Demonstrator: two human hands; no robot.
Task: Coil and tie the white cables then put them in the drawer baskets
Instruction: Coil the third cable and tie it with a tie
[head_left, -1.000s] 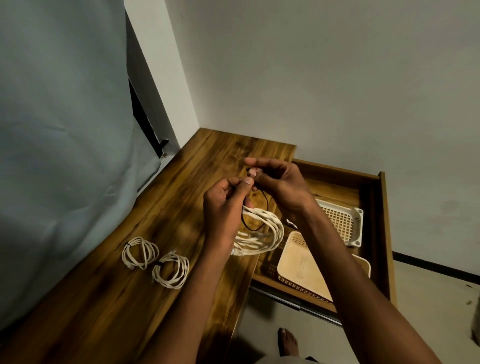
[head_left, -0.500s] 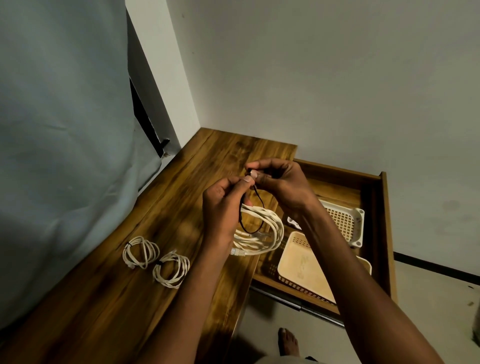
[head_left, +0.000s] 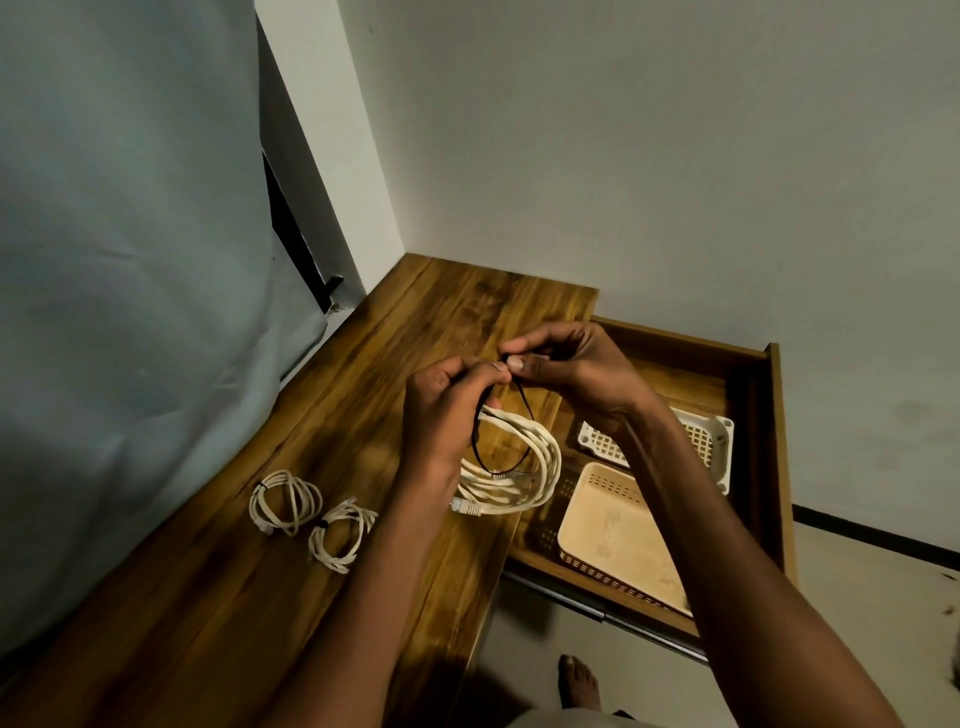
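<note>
Wooden drawer (head_left: 774, 441) holds a white basket (head_left: 719, 441) and beige basket (head_left: 608, 540).

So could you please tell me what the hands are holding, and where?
Both hands, left hand and right hand, pinch the top ends of a thin black tie looped round the coiled white cable hanging beneath.

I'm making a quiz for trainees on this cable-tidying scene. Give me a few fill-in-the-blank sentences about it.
1. Both hands, left and right, pinch a thin ____ tie looped round the coil.
2. ____ tied coils lie on the desk.
3. The drawer is ____.
4. The cream basket holds ____ cables.

Missing words: black; two; open; no
</note>
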